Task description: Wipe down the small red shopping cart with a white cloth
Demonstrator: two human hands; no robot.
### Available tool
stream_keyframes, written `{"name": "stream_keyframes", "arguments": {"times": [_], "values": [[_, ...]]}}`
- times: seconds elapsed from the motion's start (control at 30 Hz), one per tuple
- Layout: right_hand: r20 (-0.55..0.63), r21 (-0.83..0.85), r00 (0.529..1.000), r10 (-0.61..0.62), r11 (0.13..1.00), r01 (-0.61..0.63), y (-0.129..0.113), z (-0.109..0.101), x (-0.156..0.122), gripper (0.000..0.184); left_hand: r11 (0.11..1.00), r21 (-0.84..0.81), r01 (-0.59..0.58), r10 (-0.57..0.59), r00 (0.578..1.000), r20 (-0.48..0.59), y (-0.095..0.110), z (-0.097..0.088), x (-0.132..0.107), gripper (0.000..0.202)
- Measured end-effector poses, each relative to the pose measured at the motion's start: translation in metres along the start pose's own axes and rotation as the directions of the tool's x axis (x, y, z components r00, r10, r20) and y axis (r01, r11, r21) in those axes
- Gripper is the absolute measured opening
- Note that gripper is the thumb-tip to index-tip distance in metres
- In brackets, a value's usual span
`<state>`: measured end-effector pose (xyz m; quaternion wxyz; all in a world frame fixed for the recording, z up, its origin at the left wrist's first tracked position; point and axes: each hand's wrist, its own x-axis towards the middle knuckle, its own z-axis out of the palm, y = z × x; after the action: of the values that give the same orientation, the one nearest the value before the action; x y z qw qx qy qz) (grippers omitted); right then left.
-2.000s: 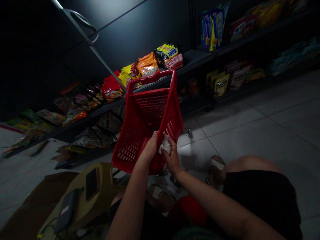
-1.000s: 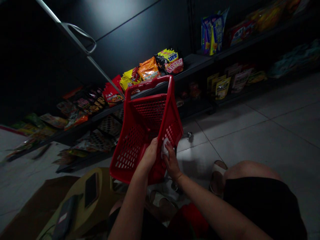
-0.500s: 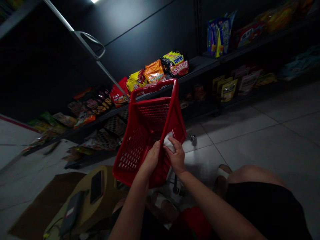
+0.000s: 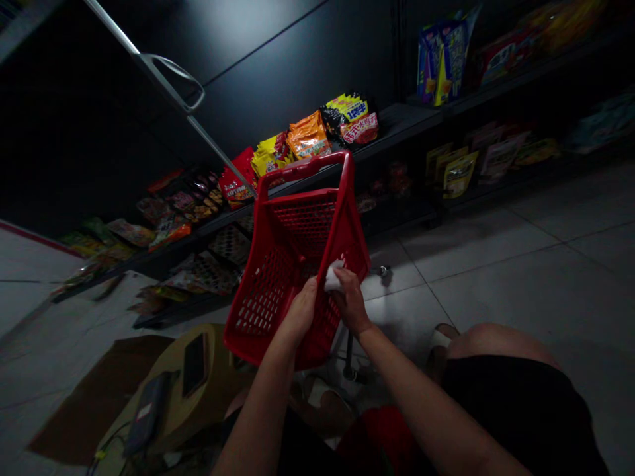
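A red plastic shopping cart (image 4: pixel 265 284) with slotted walls stands tilted in my view, its handle pointing at the shelves. My left hand (image 4: pixel 301 309) grips the cart's near right rim, thumb along the edge and the other fingers hidden inside. In my right hand (image 4: pixel 351 301) is a crumpled white cloth (image 4: pixel 333 277), pinched between thumb and fingers. That cloth lies against the outer face of the cart's right wall, close beside my left fingertips.
Snack packets (image 4: pixel 310 135) line a dark shelf (image 4: pixel 401 122) behind the cart. A silver pole (image 4: pixel 213 145) slants down on the left. On a tan stool (image 4: pixel 173 416) lie a phone (image 4: pixel 195 363) and a dark power bank (image 4: pixel 149 413) with a cable. Brown cardboard (image 4: pixel 94 403) is on the tiled floor.
My right hand has turned slightly and the cloth has shifted a little up the cart's side wall. The left hand keeps its hold on the rim. The view has shifted slightly.
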<state>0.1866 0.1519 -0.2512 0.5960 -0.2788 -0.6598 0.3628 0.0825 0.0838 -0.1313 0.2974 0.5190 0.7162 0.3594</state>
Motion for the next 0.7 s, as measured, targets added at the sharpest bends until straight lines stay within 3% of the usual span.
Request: {"name": "stream_keyframes", "arguments": {"times": [0.07,0.13,0.2,0.3,0.43,0.5,0.57,0.7], "values": [[-0.094,0.056,0.976,0.198,0.98,-0.193,0.017,0.002,-0.01,0.048,1.0,0.003,0.013,-0.013,1.0,-0.004,0.003,0.0,-0.001,0.06],[-0.171,0.084,0.909,0.379,0.925,-0.37,0.034,0.002,-0.02,0.047,0.999,0.019,0.03,-0.03,0.999,-0.011,0.006,0.0,-0.003,0.06],[-0.21,0.091,0.861,0.464,0.886,-0.455,0.043,0.002,-0.026,0.043,0.999,0.042,0.031,-0.031,0.999,-0.014,0.007,0.0,-0.003,0.06],[-0.231,0.092,0.855,0.465,0.885,-0.456,0.028,0.002,-0.017,0.038,0.998,0.063,0.016,-0.016,1.0,-0.006,0.006,0.0,-0.002,0.06],[-0.192,0.008,0.953,0.233,0.972,-0.235,-0.016,0.005,0.014,0.037,0.997,0.077,0.0,0.001,1.0,-0.016,0.0,0.0,0.002,0.06],[-0.15,0.025,0.979,0.135,0.991,-0.133,-0.022,0.005,0.02,0.036,0.995,0.092,-0.021,0.023,1.0,-0.013,-0.002,0.0,0.002,0.059],[-0.112,0.067,0.983,0.144,0.988,-0.137,-0.011,0.002,0.011,0.035,0.99,0.134,-0.047,0.048,0.999,-0.006,0.0,0.0,0.001,0.058],[-0.137,0.036,0.923,0.359,0.933,-0.358,0.031,-0.004,-0.027,0.033,0.91,0.413,0.025,0.001,0.998,-0.062,0.015,0.001,-0.007,0.056]]}}
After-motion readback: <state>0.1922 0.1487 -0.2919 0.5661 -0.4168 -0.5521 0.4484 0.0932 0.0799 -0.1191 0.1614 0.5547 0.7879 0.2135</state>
